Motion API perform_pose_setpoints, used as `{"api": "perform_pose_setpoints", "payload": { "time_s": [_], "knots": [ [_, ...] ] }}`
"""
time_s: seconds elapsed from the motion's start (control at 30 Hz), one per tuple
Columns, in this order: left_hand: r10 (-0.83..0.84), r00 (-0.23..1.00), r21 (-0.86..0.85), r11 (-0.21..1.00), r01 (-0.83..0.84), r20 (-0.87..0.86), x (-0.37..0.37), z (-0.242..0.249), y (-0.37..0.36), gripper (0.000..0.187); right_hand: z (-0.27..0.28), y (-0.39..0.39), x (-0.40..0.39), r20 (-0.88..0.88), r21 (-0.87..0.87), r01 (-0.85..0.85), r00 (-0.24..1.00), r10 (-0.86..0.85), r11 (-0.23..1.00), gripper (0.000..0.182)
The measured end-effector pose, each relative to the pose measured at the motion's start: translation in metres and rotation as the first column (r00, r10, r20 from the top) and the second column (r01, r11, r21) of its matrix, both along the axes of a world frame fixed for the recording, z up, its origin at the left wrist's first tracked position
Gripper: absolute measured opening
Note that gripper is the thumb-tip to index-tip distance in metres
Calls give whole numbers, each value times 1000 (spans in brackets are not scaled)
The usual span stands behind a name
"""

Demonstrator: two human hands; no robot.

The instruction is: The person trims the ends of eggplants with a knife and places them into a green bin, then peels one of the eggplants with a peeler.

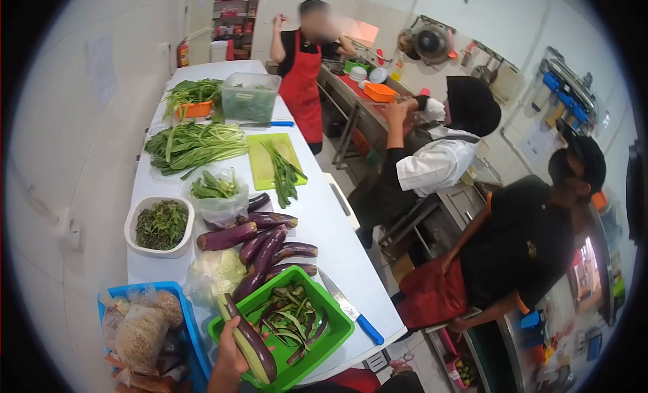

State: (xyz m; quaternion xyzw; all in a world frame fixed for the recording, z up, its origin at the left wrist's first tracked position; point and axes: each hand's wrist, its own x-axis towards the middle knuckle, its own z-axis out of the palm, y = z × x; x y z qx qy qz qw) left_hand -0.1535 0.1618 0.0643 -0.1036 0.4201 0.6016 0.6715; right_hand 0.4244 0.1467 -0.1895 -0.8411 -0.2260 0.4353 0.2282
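My left hand [229, 349] grips a long purple eggplant [255, 344] with a pale green peeled strip along one side. The eggplant lies over the left part of a green basket [343, 325] that holds dark and pale peelings [290, 319]. Low in the view, past the table edge, my right hand [403, 368] is closed on a small object, too unclear to name. A knife [345, 302] with a blue handle rests right of the basket. Several whole eggplants [270, 254] are piled behind the basket, beside a bagged pale vegetable [217, 275].
On the white table [331, 224] are a blue basket [192, 325] of bagged items, a white tub [133, 224] of herbs, leafy greens [192, 146] and a green board [260, 167]. One person [302, 75] stands beyond the table, two others [439, 163] [503, 251] at the right.
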Motion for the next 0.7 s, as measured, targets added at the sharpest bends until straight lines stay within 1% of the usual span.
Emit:
{"api": "perform_pose_setpoints", "payload": {
  "time_s": [0.03, 0.1, 0.13, 0.17, 0.2, 0.27, 0.3, 0.4, 0.43, 0.5, 0.53, 0.57, 0.6, 0.63, 0.67, 0.7],
  "knots": [
    [-22, 1000, 0, 1000, 22, -18, 2, 0, -2, 42, 15, 0, -10, -14, 2, 25, 1000, -25, 1000, 25],
    [-14, 1000, -28, 1000, 14, -17, 3, 4, -3, 41, 18, 5, -13, -36, 28, 170, 985, -169, 985, 25],
    [-24, 1000, -42, 999, 23, -17, 2, 6, -3, 41, 16, 3, -12, -41, 94, 194, 981, -191, 976, 27],
    [-29, 999, 3, 1000, 29, -23, 2, -2, -4, 41, 25, -9, -10, -10, 115, 212, 977, -213, 970, 28],
    [-7, 1000, -50, 999, 6, -29, 5, 5, 0, 40, 31, 9, -10, 19, 143, 152, 987, -157, 978, 30],
    [-9, 1000, -2, 1000, 9, 12, 4, 1, 0, 40, 33, 15, 2, 127, 212, 93, 984, -122, 973, 31],
    [-11, 1000, -13, 1000, 11, -12, 9, 7, 3, 40, 36, 15, 11, 184, 237, 47, 979, -92, 970, 32],
    [-38, 996, 31, 999, 41, -84, 10, 5, 4, 39, 67, 18, 32, 171, 305, 6, 983, -61, 952, 35],
    [-44, 994, 19, 999, 46, -97, 9, 7, 4, 39, 100, 20, 25, 119, 312, 26, 991, -66, 950, 34],
    [-63, 991, -6, 998, 63, -121, 12, 12, 2, 39, 129, 28, 19, 135, 319, 0, 990, -46, 948, 32],
    [-66, 991, 21, 997, 68, -114, 10, 10, -1, 39, 134, 24, 22, 150, 319, -15, 988, -34, 947, 32],
    [-71, 993, 56, 996, 76, -98, 4, 2, -3, 39, 97, 23, 40, 140, 436, -43, 990, -21, 899, 25],
    [-89, 993, 101, 990, 96, -75, 4, -9, -1, 39, 102, 22, 39, 100, 370, 24, 993, -65, 929, 25],
    [-70, 997, 114, 991, 72, -24, -4, -21, -3, 43, 90, 18, 43, 107, 387, 0, 993, -44, 922, 27],
    [-17, 977, 124, 992, -10, 213, 1, 9, -3, 37, 62, 16, 50, 102, 415, -14, 994, -31, 910, 29],
    [-3, 999, 101, 995, -2, 50, 12, 22, 0, 40, 22, 11, 62, 107, 380, -13, 994, -30, 925, 31]
  ]
}}
